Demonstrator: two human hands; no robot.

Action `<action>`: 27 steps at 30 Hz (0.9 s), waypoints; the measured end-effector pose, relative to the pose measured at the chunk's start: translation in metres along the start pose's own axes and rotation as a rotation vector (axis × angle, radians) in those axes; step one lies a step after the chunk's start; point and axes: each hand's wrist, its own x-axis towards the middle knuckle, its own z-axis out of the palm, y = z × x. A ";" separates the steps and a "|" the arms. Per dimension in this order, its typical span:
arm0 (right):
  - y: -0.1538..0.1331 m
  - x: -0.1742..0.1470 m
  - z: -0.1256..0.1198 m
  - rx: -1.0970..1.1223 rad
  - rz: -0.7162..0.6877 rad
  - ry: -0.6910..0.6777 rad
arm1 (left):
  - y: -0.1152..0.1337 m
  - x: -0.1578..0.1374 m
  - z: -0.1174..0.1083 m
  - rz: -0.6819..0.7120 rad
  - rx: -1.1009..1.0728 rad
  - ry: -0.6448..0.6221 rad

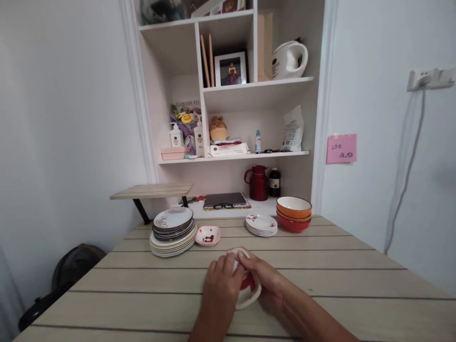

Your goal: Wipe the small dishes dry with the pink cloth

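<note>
Slatted pale wooden table [317, 270], dark grooves running crosswise. Small dish [246, 298] tilted up at table's middle, near side. Right hand [268, 276] clamped on dish rim; left hand [221, 280] curled over dish, whether gripping cannot tell. Beyond, left to right: plate stack [173, 237], pinkish square dish [207, 235] beside it, small floral plates [261, 224], orange and red bowls [294, 213]. White shelving [235, 99] behind, red jug [258, 184] at its base. Pink note [341, 148] on right wall.
</note>
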 end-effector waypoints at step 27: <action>-0.002 0.000 0.011 -0.049 -0.048 0.205 | 0.001 0.001 -0.004 -0.309 0.017 -0.291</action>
